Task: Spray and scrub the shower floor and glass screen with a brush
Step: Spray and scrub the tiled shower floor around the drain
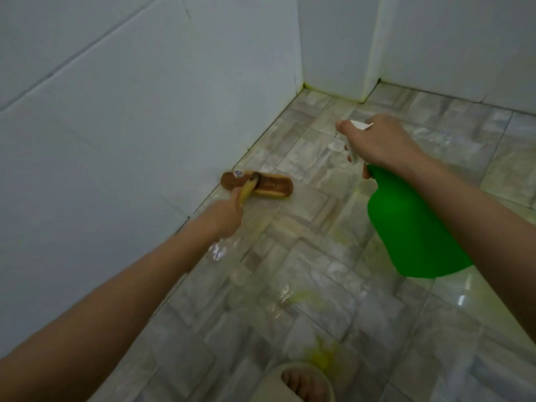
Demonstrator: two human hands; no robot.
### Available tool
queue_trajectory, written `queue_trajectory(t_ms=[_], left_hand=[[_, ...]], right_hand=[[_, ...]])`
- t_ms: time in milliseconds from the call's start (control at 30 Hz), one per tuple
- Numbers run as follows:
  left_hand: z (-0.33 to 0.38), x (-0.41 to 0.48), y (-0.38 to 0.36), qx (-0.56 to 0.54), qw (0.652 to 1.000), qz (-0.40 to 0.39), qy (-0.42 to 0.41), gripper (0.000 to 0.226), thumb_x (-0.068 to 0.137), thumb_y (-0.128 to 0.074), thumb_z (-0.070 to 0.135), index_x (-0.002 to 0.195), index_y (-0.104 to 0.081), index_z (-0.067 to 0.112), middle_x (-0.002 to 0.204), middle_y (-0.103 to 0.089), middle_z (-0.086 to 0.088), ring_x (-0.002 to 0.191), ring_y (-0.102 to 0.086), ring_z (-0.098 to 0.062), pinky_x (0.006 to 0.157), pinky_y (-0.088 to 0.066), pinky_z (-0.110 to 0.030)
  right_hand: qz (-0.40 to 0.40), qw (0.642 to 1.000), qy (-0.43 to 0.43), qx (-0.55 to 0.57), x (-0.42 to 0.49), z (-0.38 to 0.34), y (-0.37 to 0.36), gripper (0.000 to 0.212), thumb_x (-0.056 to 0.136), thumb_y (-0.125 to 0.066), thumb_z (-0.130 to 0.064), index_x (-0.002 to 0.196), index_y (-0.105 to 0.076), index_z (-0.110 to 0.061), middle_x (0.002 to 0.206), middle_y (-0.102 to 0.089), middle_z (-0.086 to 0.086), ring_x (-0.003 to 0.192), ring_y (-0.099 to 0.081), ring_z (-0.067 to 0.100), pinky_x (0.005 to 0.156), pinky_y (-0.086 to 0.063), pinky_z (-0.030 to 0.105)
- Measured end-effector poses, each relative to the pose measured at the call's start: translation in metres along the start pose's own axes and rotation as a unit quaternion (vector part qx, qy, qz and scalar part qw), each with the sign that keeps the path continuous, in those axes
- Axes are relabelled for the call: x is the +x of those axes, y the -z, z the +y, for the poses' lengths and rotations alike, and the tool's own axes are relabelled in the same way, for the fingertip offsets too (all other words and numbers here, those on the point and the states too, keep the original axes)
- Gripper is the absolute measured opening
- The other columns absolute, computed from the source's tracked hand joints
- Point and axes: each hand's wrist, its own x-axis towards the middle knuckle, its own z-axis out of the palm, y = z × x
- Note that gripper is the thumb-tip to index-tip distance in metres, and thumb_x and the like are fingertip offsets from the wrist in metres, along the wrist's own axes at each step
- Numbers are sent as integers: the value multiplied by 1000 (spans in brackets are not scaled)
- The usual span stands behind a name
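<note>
I'm seeing a sticker (238,172) on brush (269,185), unreadable. L hand (224,211) is gripping its handle (247,191), arm outstretched; R hand (380,140) is gripping green spray bottle (412,227) at neck.

Slipper (275,378): pale cream, open-toed, with a broad rounded band across the foot; only its front part shows.
Toes (298,382): bare, showing under the slipper's band.
Left forearm (116,300): bare along all that shows, up and to the left of the slipper.
Right forearm (478,204): bare too, up and to the right of the slipper.
Left grip (224,216): a bare hand, well above the slipper, slightly left.
Right grip (377,140): a bare hand, farthest above the slipper, to the right.
</note>
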Motion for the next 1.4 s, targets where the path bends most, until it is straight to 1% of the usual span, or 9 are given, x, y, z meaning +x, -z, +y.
queue_trajectory(t_ms=[67,133,367,567,867,967,1100,1267,1400], left_hand=[[-8,6,19,11,999,-24,26,48,102,-24,29,149,-15,18,120,-55,-25,101,-57,-37,78,-41,-35],[-15,-7,18,9,999,-27,19,47,102,-25,28,147,-19,15,122,-54,-25,99,-57,-36,79,-44,-37],[-59,-150,-58,-7,999,-29,24,52,102,-25,34,150,-3,32,82,-57,-9,62,-52,-19,64,-46,-35],[-82,-119,-55,-24,998,20,49,50,102,-25,36,150,-15,26,98,-63,-15,81,-60,-28,72,-45,-35],[-123,-202,-113,-83,995,26,54,57,101,-20,39,149,11,33,66,-50,2,56,-52,-14,62,-49,-31],[-123,-239,-122,-68,996,0,52,57,101,-20,43,144,18,41,67,-50,5,57,-52,-9,60,-48,-26],[-132,-187,-97,-15,998,29,54,55,102,-24,33,150,4,31,72,-54,-3,63,-54,-21,64,-44,-36],[-102,-95,-46,-29,999,18,-20,52,103,-28,31,150,-6,29,108,-60,-20,86,-58,-32,73,-43,-35],[-121,-154,-82,-27,998,-6,-55,55,101,-30,37,147,1,43,103,-63,-12,81,-63,-26,75,-53,-39]], right_hand=[[-19,999,12,-27,-13,-3,-9,60,93,-48,-53,95,-70,3,47,-63,3,27,-55,14,52,-46,28],[-28,999,25,-34,-23,-2,-15,59,95,-47,-52,93,-70,3,35,-56,-1,25,-53,12,51,-44,28],[-120,989,85,-17,-67,-10,-60,59,96,-50,-51,90,-70,4,49,-65,1,28,-53,15,41,-41,21],[-116,984,107,-77,-98,-10,-82,63,98,-49,-53,89,-69,6,79,-73,22,33,-59,19,47,-53,33],[-89,980,124,-129,-117,4,-86,65,100,-46,-52,87,-69,8,73,-71,21,29,-55,11,51,-53,32],[-83,984,111,-109,-121,7,-94,67,99,-47,-53,88,-69,9,76,-72,23,30,-56,13,53,-56,41],[-103,982,107,-113,-128,5,-102,66,99,-46,-52,94,-68,10,82,-72,26,30,-57,13,58,-57,43],[-112,983,94,-107,-132,-6,-110,68,99,-46,-54,100,-67,11,80,-71,29,32,-59,14,65,-58,43],[-105,986,78,-104,-135,-5,-96,68,99,-45,-54,93,-67,10,53,-60,15,30,-56,13,61,-54,37]])
